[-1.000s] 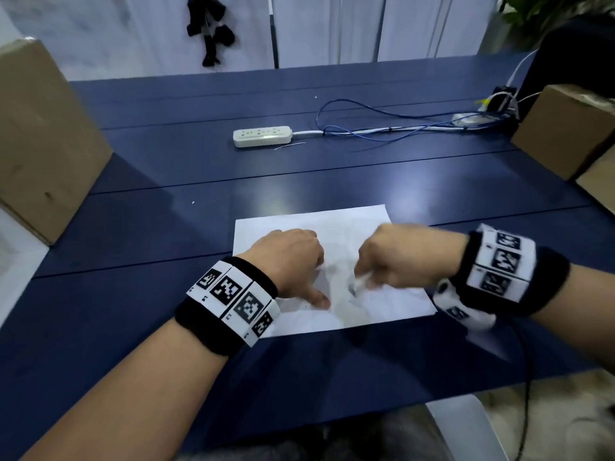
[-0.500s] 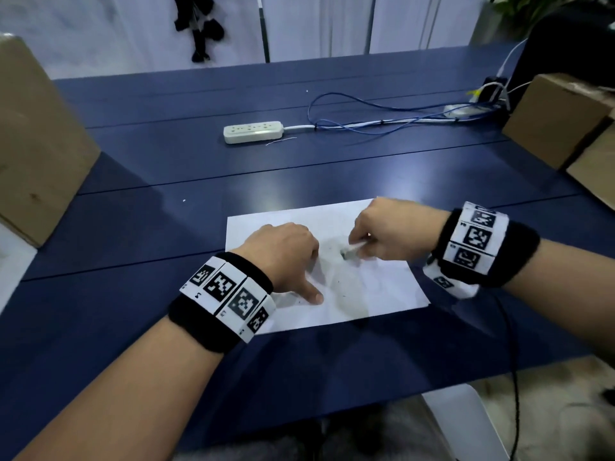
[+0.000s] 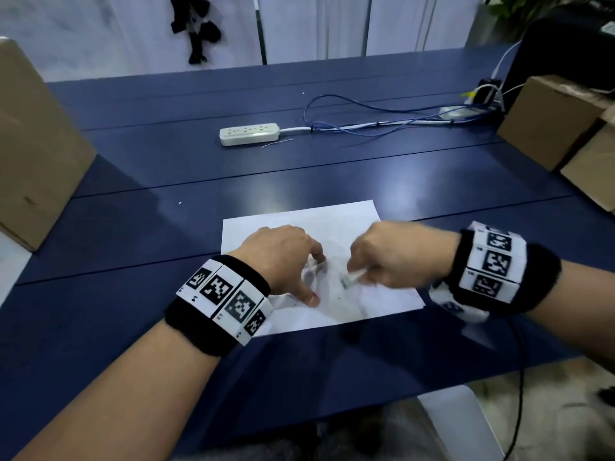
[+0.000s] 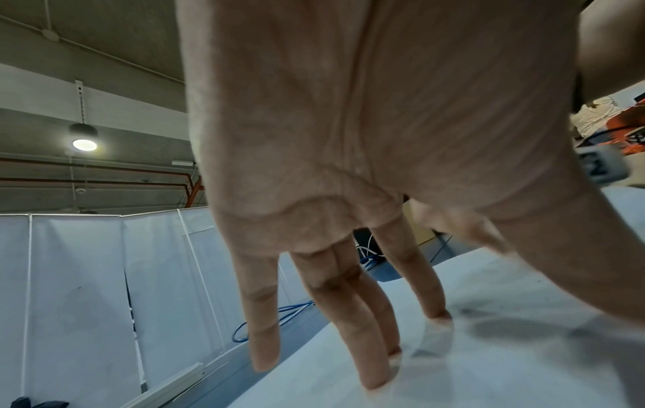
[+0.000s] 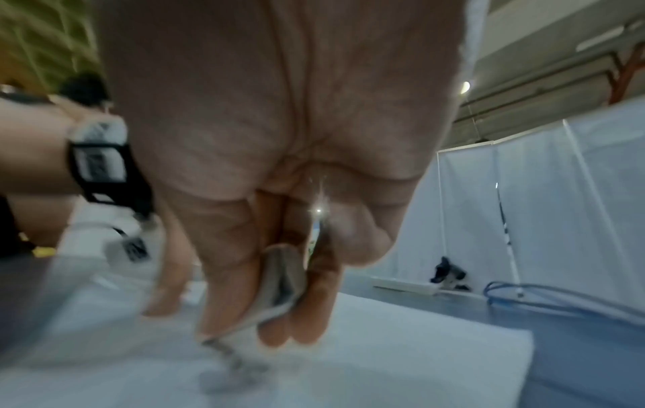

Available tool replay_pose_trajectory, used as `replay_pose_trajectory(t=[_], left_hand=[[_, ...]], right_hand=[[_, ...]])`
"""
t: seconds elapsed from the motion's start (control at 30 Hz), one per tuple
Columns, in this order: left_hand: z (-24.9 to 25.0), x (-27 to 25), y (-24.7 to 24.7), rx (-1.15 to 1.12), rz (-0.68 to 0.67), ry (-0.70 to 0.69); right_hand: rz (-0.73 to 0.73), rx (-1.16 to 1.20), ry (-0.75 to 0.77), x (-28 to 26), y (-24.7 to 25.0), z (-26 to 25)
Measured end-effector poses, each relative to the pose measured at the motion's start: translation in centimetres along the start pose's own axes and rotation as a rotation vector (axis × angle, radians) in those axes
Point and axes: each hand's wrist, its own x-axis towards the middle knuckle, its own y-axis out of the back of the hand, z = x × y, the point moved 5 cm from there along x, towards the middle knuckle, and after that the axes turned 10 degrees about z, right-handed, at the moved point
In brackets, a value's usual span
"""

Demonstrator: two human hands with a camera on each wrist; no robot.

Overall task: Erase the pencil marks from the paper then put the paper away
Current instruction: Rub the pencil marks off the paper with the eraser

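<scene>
A white sheet of paper lies flat on the dark blue table, with grey smudges near its middle. My left hand presses it down with straight, spread fingers, thumb tip near the front edge. My right hand pinches a small white eraser between thumb and fingers and holds its tip on the smudged area. In the right wrist view the eraser sits between the fingertips, its dirty end touching the paper. That view is motion-blurred.
A white power strip with blue and white cables lies further back. Cardboard boxes stand at the left edge and the right edge. White partition panels stand behind the table.
My right hand with the eraser has rubbed back and forth: further up the sheet half a second ago, now back toward the front over the smudges. The left hand has stayed pressed on the paper.
</scene>
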Motion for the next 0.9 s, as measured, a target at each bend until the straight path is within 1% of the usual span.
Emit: replay_pose_trajectory(t=[0.07,0.1,0.13,0.2,0.23,0.27,0.3,0.43,0.47,0.5,0.57,0.6,0.63,0.67,0.7,0.77,0.8,0.83,0.87,0.9], left_hand=[[0.0,0.1,-0.1,-0.003,-0.002,0.004],[0.0,0.2,0.0,0.000,-0.002,0.005],[0.0,0.3,0.0,0.005,-0.003,0.005],[0.1,0.4,0.0,0.013,-0.004,0.005],[0.1,0.4,0.0,0.014,-0.004,0.007],[0.2,0.4,0.1,0.014,-0.005,0.009],[0.2,0.4,0.1,0.013,-0.005,0.011],[0.1,0.4,0.0,0.004,-0.006,0.017],[0.1,0.4,0.1,0.004,-0.007,0.016],[0.1,0.4,0.0,0.004,-0.011,0.013],[0.1,0.4,0.0,0.006,-0.014,0.008],[0.1,0.4,0.0,0.005,-0.016,0.006],[0.1,0.4,0.1,0.003,-0.017,0.006],[0.1,0.4,0.1,0.001,-0.018,0.006],[0.0,0.4,0.0,-0.002,-0.018,0.007],[0.0,0.5,0.0,-0.003,-0.012,0.009],[0.0,0.5,-0.1,-0.004,-0.010,0.011],[-0.1,0.5,-0.1,-0.005,-0.011,0.012],[-0.1,0.6,-0.1,-0.002,-0.013,0.011],[-0.1,0.6,-0.1,0.004,-0.016,0.008]], right_hand=[[-0.108,0.079,0.043,-1.3,-0.5,-1.5],[-0.100,0.098,0.034,-1.2,-0.6,-1.3],[-0.058,0.078,0.004,-0.5,-0.3,-0.8],[0.031,-0.009,-0.115,1.1,0.6,1.4],[0.072,-0.029,-0.151,1.6,1.0,2.4],[0.083,-0.033,-0.149,1.7,1.2,2.6],[0.066,-0.026,-0.097,1.5,1.0,2.0],[-0.142,0.069,0.107,-1.1,0.1,-2.1],[-0.160,0.054,0.097,-1.1,-0.1,-2.0],[-0.131,0.041,0.053,-0.6,-0.1,-1.4],[-0.037,0.007,-0.095,1.3,0.9,0.7],[0.002,-0.016,-0.137,1.8,1.1,1.7],[0.026,-0.020,-0.135,2.3,0.9,2.5],[0.042,-0.038,-0.098,2.3,1.0,2.3],[0.025,-0.047,-0.052,2.0,0.9,1.5],[-0.060,0.009,0.042,0.5,0.2,-0.4],[-0.144,0.033,0.096,-0.5,0.0,-1.7],[-0.188,0.043,0.116,-1.0,-0.1,-2.3],[-0.176,0.033,0.087,-0.9,0.0,-2.2],[-0.133,0.009,0.033,-0.1,0.0,-1.4]])
